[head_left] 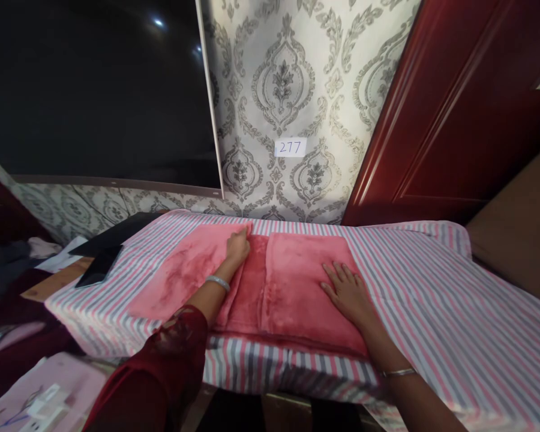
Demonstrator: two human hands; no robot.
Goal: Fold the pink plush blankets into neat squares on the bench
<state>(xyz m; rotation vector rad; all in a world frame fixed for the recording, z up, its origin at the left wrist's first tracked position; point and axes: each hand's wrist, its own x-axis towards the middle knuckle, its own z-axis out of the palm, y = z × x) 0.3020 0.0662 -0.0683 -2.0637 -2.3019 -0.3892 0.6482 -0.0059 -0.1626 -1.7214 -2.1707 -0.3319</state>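
A pink plush cloth (306, 264) lies partly folded on a striped sheet, with its right side folded over toward the middle. A darker red strip shows between that fold and the left part. My left hand (238, 246) has its fingers closed on the far edge of the left part, near the back of the table. On the right fold my right hand (345, 293) rests flat, fingers spread, palm down. The left fingertips are partly hidden, so the exact grip is hard to see.
The striped sheet (409, 288) covers the table and hangs over its front edge. Black flat items (101, 264) and a brown board (56, 281) lie at the left end. A large dark screen (94, 90) hangs behind, with a red door (441, 108) at right.
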